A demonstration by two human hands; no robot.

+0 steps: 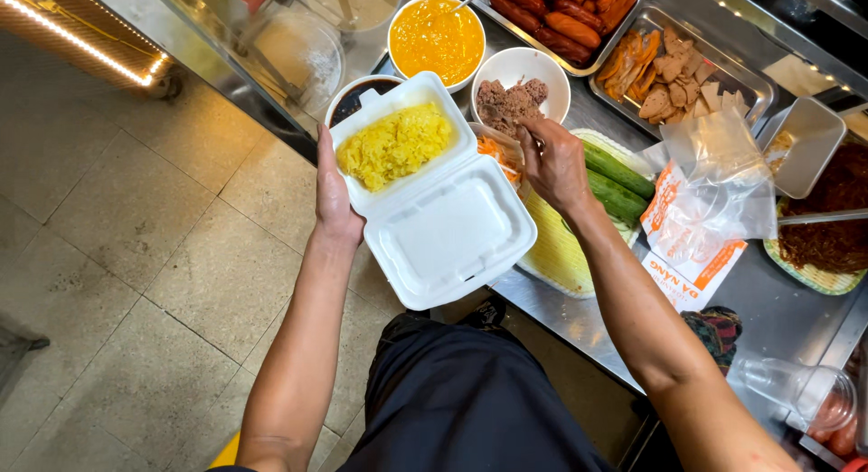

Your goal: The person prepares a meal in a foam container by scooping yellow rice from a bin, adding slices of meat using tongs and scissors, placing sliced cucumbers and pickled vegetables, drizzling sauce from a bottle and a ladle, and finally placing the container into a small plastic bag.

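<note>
Holding the open white foam box (425, 187) from beneath, my left hand (333, 196) grips its left edge, with yellow sticky rice (394, 145) heaped in the upper half and the lower half bare. My right hand (551, 165) hangs just right of the box, fingers pinched narrow at the shredded carrot (499, 155) beside the white bowl of brown paste (520, 90); I cannot tell whether anything sits between the fingertips. Two cucumbers (617, 183) lie right of that hand on a woven tray (556, 250). An orange sauce bowl (437, 40) stands behind the box.
</note>
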